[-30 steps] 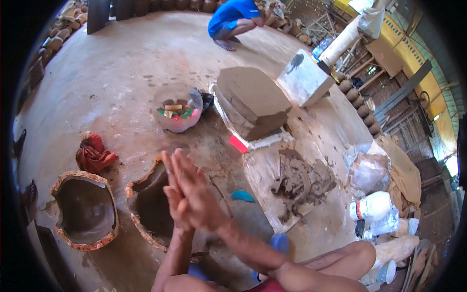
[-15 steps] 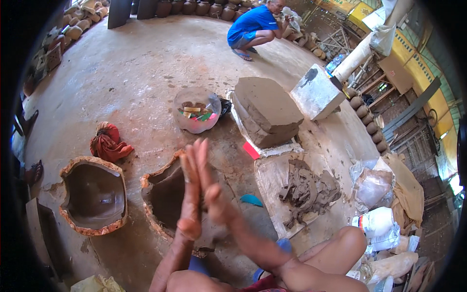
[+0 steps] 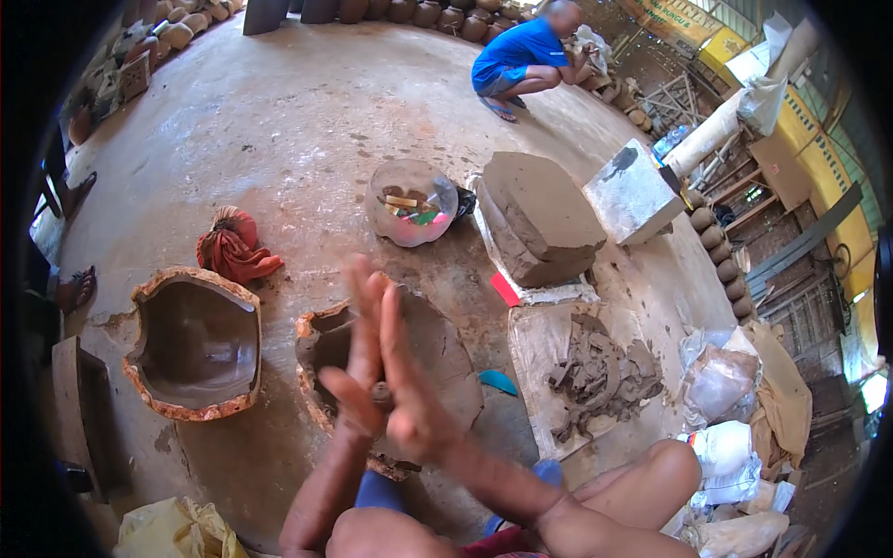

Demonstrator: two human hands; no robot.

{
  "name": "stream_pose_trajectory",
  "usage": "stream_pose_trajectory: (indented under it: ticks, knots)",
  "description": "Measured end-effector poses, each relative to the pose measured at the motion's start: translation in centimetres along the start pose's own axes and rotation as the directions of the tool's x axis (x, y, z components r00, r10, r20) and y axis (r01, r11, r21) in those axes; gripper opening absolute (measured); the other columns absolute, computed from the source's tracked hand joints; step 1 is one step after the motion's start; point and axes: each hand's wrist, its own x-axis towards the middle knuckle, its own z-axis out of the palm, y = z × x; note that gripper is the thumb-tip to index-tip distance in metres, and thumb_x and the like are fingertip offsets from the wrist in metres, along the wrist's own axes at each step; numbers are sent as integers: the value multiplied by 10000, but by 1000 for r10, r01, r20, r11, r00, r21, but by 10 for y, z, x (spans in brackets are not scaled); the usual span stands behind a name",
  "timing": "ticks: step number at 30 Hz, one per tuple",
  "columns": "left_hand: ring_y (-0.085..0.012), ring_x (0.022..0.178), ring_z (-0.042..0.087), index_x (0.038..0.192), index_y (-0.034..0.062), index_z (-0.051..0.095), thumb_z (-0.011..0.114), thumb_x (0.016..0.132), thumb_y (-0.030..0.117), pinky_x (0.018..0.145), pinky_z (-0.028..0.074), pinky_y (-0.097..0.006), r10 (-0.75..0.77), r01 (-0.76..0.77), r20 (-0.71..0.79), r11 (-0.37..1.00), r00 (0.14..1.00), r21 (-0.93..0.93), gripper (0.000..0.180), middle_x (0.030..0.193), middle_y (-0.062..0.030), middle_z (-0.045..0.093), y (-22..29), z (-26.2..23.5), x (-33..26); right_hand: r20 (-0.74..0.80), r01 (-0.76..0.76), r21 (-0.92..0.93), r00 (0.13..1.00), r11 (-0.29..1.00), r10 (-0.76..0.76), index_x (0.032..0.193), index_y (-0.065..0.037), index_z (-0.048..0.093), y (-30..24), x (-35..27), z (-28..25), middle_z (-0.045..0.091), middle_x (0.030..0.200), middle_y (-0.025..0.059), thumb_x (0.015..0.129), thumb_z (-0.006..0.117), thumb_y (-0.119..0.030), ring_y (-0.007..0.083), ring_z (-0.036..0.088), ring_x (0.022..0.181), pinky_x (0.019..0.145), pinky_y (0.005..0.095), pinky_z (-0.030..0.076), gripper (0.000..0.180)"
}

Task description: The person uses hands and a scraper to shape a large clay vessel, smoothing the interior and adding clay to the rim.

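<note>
Just below the centre of the frame, a small lump of dark clay (image 3: 380, 394) is being pressed between the left hand (image 3: 358, 358) and the right hand (image 3: 412, 391), palms facing and fingers stretched out flat (only a sliver of the lump is being shown between the palms). Behind the hands, a broken-rimmed clay mould (image 3: 400, 358) is being partly hidden by them; a second, emptier mould (image 3: 195, 344) is lying to its left. Everything is being borne by a dusty earthen floor (image 3: 279, 121), with rows of pots lining the top edge. At centre right, a heap of wet clay scraps (image 3: 600, 372) is being kept on a pale sheet, above it a large clay block (image 3: 539, 216). A bowl of small tools (image 3: 409, 203) and a red cloth (image 3: 233, 249) are lying upper left of the hands. At the top, a crouching person in blue (image 3: 521, 51) is being seen.
</note>
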Motion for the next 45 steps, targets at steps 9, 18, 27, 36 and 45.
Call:
stream_pose_trajectory:
  ticks: [9,18,27,36,45]
  knots:
    - [-280,1661,5,1720,59,8,83,867,987,1327,8,-443,-105,77,-101,966,989,-246,1263,1810,-113,4,-12,-15,-18,67,-1,-123,998,992,9,1707,-11,-34,2,0,19,-16,1788,241,856,337,-968,437,-40,1646,1279,629,-21,1333]
    - [-256,1663,-2,1724,84,4,96,900,962,1327,-27,-430,-256,213,-100,924,962,-319,1207,1808,-113,-5,-33,-27,-32,-108,-48,-93,993,995,38,1716,-113,-103,30,-6,41,-20,1788,227,1009,64,-832,344,9,1657,1322,508,-18,1022]
    - [-291,1648,115,1711,19,63,194,1037,814,1329,108,-429,-306,155,-465,929,831,-335,1051,1792,-151,128,6,6,-4,-169,-112,-1,979,994,111,1698,-14,129,26,-38,54,376,1592,215,972,249,-894,347,346,1520,1268,510,231,1147]
    - [-222,1339,613,1579,-38,437,486,1141,248,1159,453,-362,398,88,-656,812,641,578,526,1482,-200,623,-41,-115,12,-176,-288,160,933,944,315,1527,-8,502,85,8,48,674,1256,117,1087,633,-194,161,670,923,809,312,562,494]
    - [-267,1514,425,1601,18,454,334,1144,576,1237,343,-392,-328,578,-602,766,728,282,731,1583,-202,516,-103,-184,-51,75,36,-334,997,942,-12,1355,-39,716,192,21,57,729,1240,84,949,781,-65,182,719,987,887,298,562,412]
